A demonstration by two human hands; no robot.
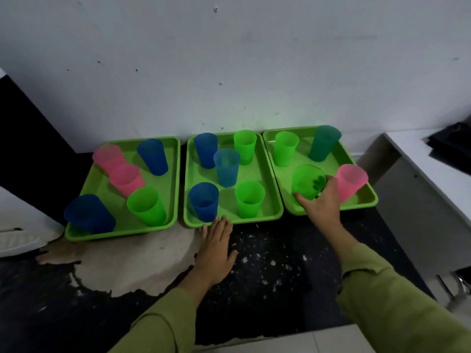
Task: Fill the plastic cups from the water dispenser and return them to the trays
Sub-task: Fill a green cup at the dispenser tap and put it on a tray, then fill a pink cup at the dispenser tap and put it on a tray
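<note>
Three green trays stand side by side against the wall: the left tray [79,235], the middle tray [254,219] and the right tray [362,203]. Each carries several plastic cups in blue, green and pink. My right hand [322,202] grips a green cup [307,183] at the front left of the right tray, fingers curled round its rim and side. A pink cup [350,182] stands just right of it. My left hand [216,247] lies flat on the dark floor, fingertips touching the middle tray's front rim below a blue cup [204,201].
A white wall [229,72] rises right behind the trays. A grey ledge [420,169] runs along the right side. A white object [20,240] sits at the left edge. The floor [267,271] is dark, with a pale worn patch [142,261].
</note>
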